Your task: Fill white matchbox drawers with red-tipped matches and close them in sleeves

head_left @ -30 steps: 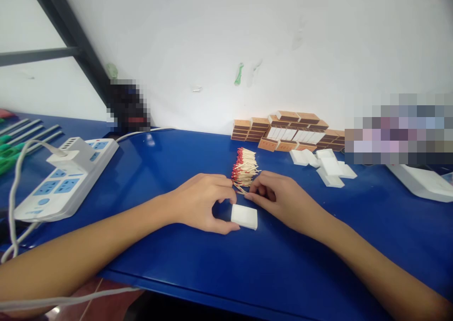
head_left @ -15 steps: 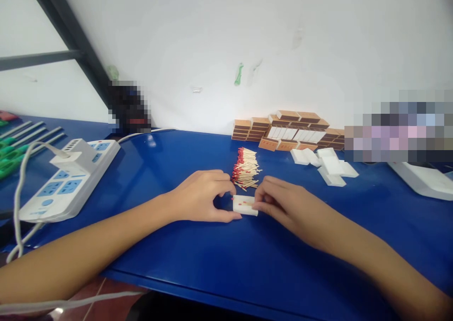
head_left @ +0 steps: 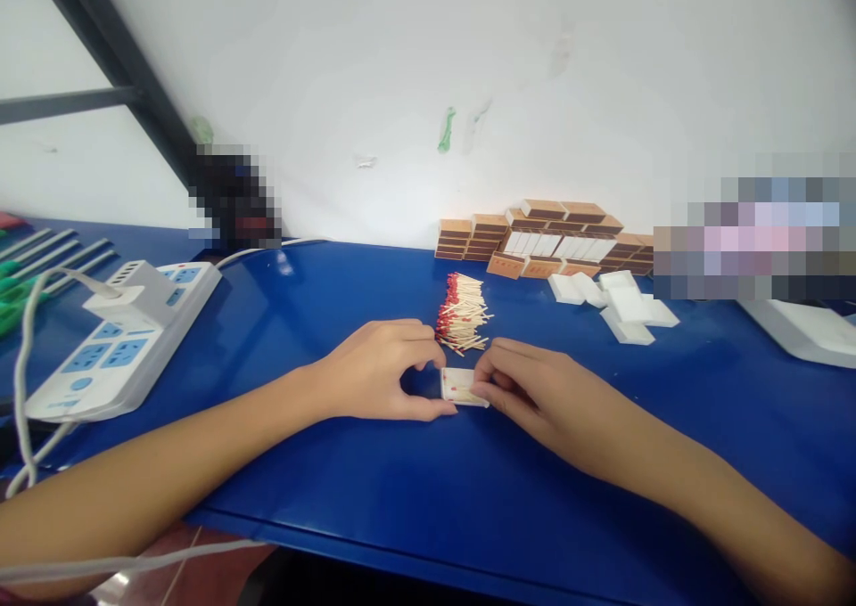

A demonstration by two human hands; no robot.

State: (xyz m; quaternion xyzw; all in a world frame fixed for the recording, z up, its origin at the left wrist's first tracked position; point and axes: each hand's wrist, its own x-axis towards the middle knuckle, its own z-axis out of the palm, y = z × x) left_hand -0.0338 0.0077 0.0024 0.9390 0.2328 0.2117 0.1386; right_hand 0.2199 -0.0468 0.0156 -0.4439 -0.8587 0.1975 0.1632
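A small white matchbox tray (head_left: 460, 387) lies on the blue table (head_left: 415, 490) between my hands, with a few red-tipped matches in it. My left hand (head_left: 378, 370) curls round the tray's left end, thumb and fingers pinching it. My right hand (head_left: 528, 383) rests at the tray's right end, its fingertips closed together and pressing on the matches inside. Just behind the tray is a loose pile of red-tipped matches (head_left: 461, 314).
Stacked brown matchbox sleeves (head_left: 545, 242) line the wall at the back. Several empty white trays (head_left: 621, 301) lie to the right. A white power strip (head_left: 117, 339) with a plugged adapter and cable sits at the left, screwdrivers (head_left: 40, 263) beyond it. A white box (head_left: 802, 330) is at far right.
My right hand moved from the match pile down to the tray and laid matches in it. My left hand stayed on the tray's left end.
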